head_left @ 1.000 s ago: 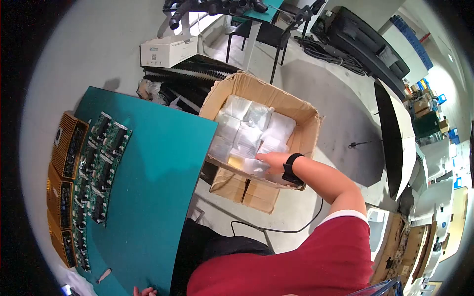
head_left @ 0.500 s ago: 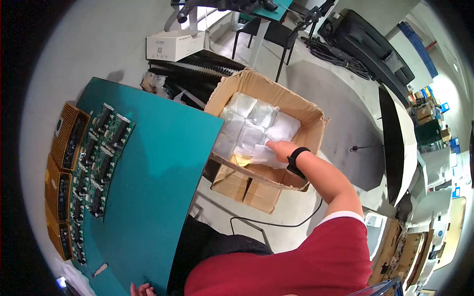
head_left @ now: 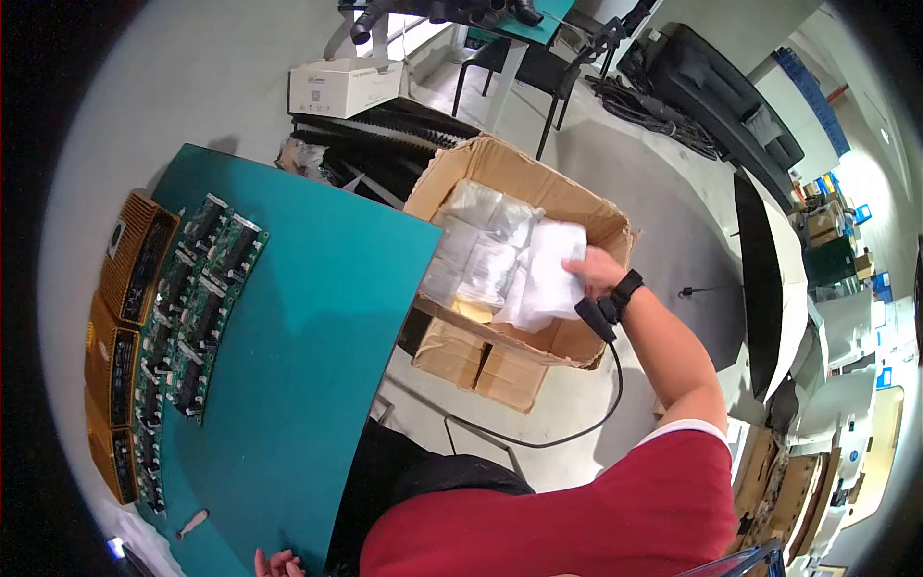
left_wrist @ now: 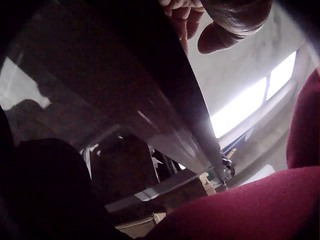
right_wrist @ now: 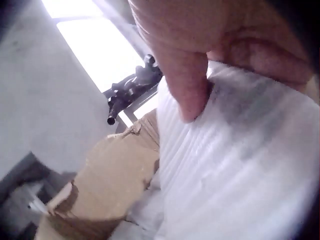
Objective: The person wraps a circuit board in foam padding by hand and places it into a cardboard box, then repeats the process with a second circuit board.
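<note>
My right hand [head_left: 598, 270] grips a white foam-wrapped package [head_left: 556, 264] by its right side, over the cardboard box [head_left: 601, 216]. In the right wrist view the thumb lies on the white wrapping [right_wrist: 240, 165]; the other fingers are partly hidden behind it. Several more packages in clear and white wrapping [head_left: 471, 250] fill the box's left part, with a yellowish piece [head_left: 473, 310] at the near side. At the teal table's near edge my left hand [head_left: 279, 564] rests with loosely curled fingers, holding nothing; its thumb [left_wrist: 232, 30] shows in the left wrist view.
Green circuit boards [head_left: 204, 308] and gold-coloured metal cases [head_left: 115, 356] line the far left of the teal table [head_left: 308, 288], with a small pale-handled tool [head_left: 192, 523] near them. A black cable [head_left: 538, 444] hangs from my right wrist. A white carton [head_left: 344, 87] stands behind.
My right hand has moved from the box's near side to the right and gripped the white package, which now stands higher and more upright. The left hand stays at the table's edge.
</note>
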The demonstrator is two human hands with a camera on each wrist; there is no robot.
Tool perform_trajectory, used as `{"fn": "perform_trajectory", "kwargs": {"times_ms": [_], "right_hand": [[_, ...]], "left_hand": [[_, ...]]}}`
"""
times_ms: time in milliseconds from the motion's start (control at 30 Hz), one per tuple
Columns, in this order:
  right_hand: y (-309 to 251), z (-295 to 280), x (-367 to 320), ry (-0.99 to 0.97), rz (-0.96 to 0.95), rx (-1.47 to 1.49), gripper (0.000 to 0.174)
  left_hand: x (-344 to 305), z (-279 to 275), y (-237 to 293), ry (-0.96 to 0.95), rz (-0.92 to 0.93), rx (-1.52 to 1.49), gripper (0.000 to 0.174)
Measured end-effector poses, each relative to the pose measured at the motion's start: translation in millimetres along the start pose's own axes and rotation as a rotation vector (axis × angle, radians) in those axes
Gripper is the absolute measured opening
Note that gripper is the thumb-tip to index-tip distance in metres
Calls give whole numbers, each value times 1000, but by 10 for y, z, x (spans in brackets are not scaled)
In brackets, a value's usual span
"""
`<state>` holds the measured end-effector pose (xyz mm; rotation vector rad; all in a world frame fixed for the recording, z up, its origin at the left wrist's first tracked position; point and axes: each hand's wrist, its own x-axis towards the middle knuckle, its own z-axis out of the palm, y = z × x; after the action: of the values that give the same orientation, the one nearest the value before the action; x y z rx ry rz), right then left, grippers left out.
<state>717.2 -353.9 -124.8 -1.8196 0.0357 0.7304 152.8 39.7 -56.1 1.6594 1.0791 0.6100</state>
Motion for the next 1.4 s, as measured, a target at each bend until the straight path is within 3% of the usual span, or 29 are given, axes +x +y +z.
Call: {"fn": "perform_trajectory", "kwargs": {"times_ms": [67,200,267,300,400,500,733,867,933,1133,1300,1400], "right_hand": [[-104,117,-106,-22,263,-154,31],[-174,277,-116,-107,184,-253,43],[-33,294,33,-130,-416,-386,56],[-285,382,-67,-79,-363,-697,61],[-145,520,201,-231,-417,-869,61],[-46,773,309,-455,-278,-806,61],[375,847,640,-574,-63,-589,63],[516,881,732,-573,-141,-610,61],[333,939,564,-415,-196,-917,57],[378,846,671,-474,-75,-751,51],[496,852,866,-550,-101,-720,47],[456,866,879,-567,-95,-718,46]], "left_hand": [[2,-20,-29,-1,-12,-7,65],[-11,-6,18,-17,0,-21,60],[-3,-9,40,-32,-18,-28,58],[3,-13,53,-49,-36,-33,56],[-1,-1,106,-60,-61,-50,54],[-21,31,122,-50,-15,-27,54],[-35,38,90,-48,-13,-29,57],[-59,77,146,-13,-23,-13,59],[-52,116,199,-8,-15,-6,62],[-38,127,265,-22,19,22,73],[-43,85,245,-70,-57,55,76],[-14,32,203,-122,21,28,77]]}}
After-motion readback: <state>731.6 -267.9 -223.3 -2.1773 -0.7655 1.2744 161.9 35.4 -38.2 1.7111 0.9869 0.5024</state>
